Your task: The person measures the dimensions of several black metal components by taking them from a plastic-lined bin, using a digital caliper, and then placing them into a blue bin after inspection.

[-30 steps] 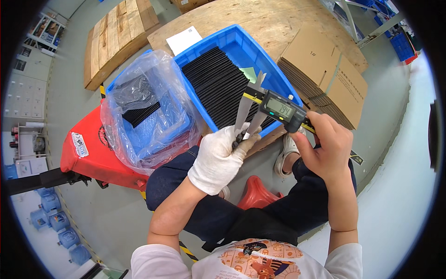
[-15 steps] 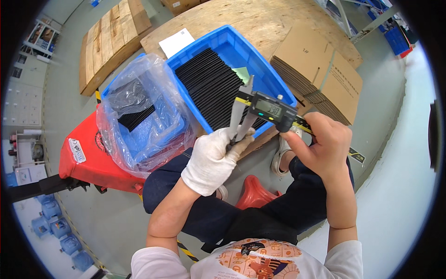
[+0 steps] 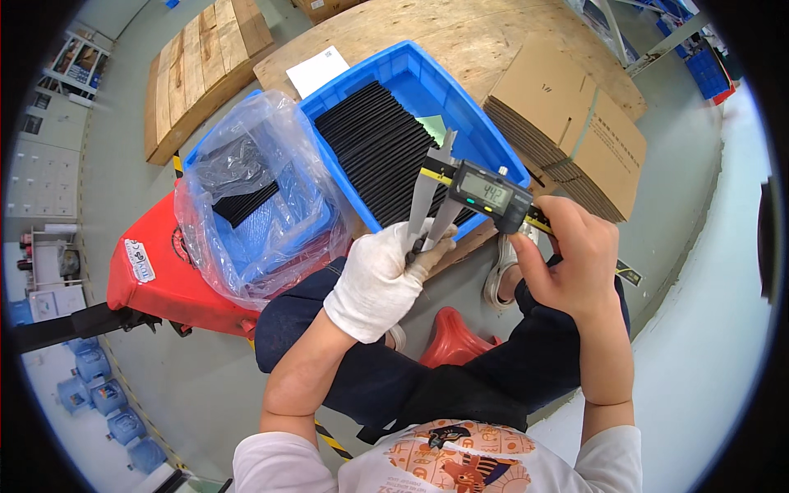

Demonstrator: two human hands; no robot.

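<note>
A digital caliper [image 3: 485, 194] lies slantwise in front of me, its display lit. My right hand [image 3: 577, 256], bare, grips the caliper's beam and slide end with thumb and fingers. In a white glove, my left hand [image 3: 371, 287] pinches a small black part [image 3: 417, 245] near the tips of the caliper's long jaws; the fingers hide most of it. Whether both jaws touch the part I cannot tell. Just beyond the hands, rows of thin black rods [image 3: 374, 144] fill much of a blue bin [image 3: 516, 171], beside a pale green slip [image 3: 433, 128].
Left of the bin stands a second blue bin lined with clear plastic [image 3: 329, 193], holding some black pieces, above a red machine body [image 3: 146, 261]. Strapped flat cartons [image 3: 567, 107] lie on the wooden board [image 3: 362, 41] at right. A red stool [image 3: 452, 338] shows between my legs.
The caliper's display shows a different reading, and its jaws have tilted slightly. Both hands keep their holds. The whole view has shifted a little.
</note>
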